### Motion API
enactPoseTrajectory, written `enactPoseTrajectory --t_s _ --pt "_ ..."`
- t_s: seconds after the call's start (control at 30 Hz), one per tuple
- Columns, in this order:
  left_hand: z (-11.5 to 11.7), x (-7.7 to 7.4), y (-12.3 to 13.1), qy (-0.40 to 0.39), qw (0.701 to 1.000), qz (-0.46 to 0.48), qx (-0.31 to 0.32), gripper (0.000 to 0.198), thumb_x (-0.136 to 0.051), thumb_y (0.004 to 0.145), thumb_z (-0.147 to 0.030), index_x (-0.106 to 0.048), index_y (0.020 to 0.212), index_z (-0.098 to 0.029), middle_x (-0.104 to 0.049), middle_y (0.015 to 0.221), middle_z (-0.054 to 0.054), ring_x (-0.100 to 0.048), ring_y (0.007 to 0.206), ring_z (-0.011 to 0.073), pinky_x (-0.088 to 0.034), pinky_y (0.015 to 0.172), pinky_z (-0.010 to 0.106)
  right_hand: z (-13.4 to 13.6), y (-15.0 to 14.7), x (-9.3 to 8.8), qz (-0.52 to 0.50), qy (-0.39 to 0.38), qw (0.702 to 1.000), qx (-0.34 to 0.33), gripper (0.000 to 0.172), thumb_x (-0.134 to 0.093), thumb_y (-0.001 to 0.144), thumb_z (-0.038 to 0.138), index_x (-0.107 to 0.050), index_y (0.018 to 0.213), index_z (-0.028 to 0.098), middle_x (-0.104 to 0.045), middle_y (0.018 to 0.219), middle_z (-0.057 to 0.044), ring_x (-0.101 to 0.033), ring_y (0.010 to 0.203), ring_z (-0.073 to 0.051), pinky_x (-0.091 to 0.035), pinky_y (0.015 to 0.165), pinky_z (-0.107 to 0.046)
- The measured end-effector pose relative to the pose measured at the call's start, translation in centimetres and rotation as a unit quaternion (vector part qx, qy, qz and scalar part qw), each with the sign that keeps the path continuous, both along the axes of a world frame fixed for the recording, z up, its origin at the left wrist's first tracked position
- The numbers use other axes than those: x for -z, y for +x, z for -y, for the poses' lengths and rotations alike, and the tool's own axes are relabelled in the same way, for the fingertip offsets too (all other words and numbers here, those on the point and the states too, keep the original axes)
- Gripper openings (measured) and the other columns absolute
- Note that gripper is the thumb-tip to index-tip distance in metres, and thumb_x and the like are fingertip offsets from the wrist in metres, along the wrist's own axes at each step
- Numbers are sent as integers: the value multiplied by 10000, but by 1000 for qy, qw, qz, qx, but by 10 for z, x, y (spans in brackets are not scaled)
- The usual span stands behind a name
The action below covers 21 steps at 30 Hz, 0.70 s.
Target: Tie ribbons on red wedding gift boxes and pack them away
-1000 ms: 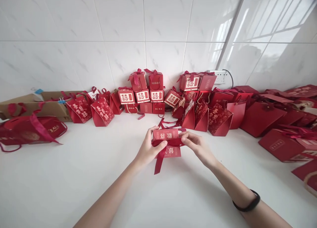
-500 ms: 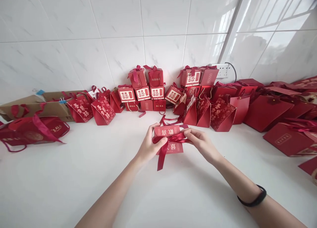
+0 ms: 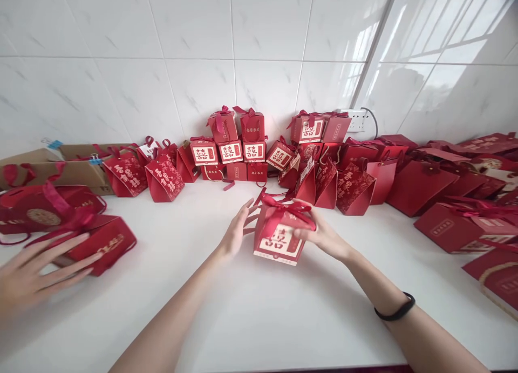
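A red gift box (image 3: 279, 235) stands on the white counter (image 3: 251, 308), the right hand (image 3: 319, 234) gripping its side, the left hand (image 3: 237, 232) open beside it. A one-sided grip could tip it or loosen its ribbon bow (image 3: 283, 208).

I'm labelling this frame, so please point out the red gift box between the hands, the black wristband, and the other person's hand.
red gift box (image 3: 279, 241): head view, on its front label.
black wristband (image 3: 394, 307): head view, on the band across the right wrist.
other person's hand (image 3: 30, 273): head view, on the back of the hand.
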<state>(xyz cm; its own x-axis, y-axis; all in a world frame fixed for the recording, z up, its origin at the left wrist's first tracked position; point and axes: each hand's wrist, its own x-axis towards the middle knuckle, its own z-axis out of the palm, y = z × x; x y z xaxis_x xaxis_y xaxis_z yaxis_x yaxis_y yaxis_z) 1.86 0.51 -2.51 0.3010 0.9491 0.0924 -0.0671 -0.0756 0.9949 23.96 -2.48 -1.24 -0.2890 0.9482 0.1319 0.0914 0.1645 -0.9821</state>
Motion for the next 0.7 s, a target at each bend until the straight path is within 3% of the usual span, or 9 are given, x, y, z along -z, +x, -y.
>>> enactPoseTrajectory --t_s 0.1,0.2,0.3,0.37,0.5,0.6,0.7 --pt "-4 5 -4 24 995 -72 -70 602 -330 860 -627 -451 1307 -242 -439 1411 90 -439 1268 286 -406 988 442 6 0 -4 -179 -166 969 -34 569 -590 743 620 -527 1157 235 -654 1076 -75 -642 945 -233 -518 826 -388" --pt "-6 9 -8 81 975 -183 -102 540 -327 875 -588 -512 1224 -220 -517 1328 82 -485 1218 265 -411 988 410 24 2 -14 -309 -246 919 6 442 -597 755 594 -601 986 217 -700 910 -32 -671 781 -168 -545 706 -279" --pt "-10 15 -11 145 948 -268 -94 492 -362 859 -540 -540 1169 -202 -551 1263 87 -550 1117 262 -437 958 415 51 11 -29 -360 -295 884 37 408 -535 820 554 -589 1050 221 -705 905 -26 -684 781 -190 -572 646 -318" --pt "-14 20 -13 182 936 -291 -75 434 -418 822 -494 -572 1101 -199 -575 1209 86 -541 1114 270 -420 980 434 71 22 -38 -359 -308 879 69 422 -520 837 537 -562 1123 229 -701 960 -34 -685 847 -228 -589 661 -392" --pt "-25 28 -16 254 905 -334 -62 365 -431 759 -450 -610 961 -205 -631 1082 87 -547 1096 277 -427 984 454 118 56 -51 -302 -252 891 228 365 -587 813 485 -590 1046 203 -701 892 -40 -683 773 -201 -599 665 -376" --pt "-34 29 -17 278 894 -345 -70 350 -428 717 -457 -622 861 -204 -651 1027 105 -593 1020 300 -449 957 483 167 89 -64 -216 -122 898 363 344 -660 758 421 -587 1019 209 -695 943 -50 -674 796 -192 -591 645 -308" --pt "-43 32 -18 302 886 -346 -63 332 -459 696 -468 -617 832 -210 -658 995 102 -599 1004 336 -437 963 528 231 123 -87 -90 28 867 489 493 -719 683 447 -528 1101 269 -654 1105 -43 -655 921 -222 -585 694 -315"
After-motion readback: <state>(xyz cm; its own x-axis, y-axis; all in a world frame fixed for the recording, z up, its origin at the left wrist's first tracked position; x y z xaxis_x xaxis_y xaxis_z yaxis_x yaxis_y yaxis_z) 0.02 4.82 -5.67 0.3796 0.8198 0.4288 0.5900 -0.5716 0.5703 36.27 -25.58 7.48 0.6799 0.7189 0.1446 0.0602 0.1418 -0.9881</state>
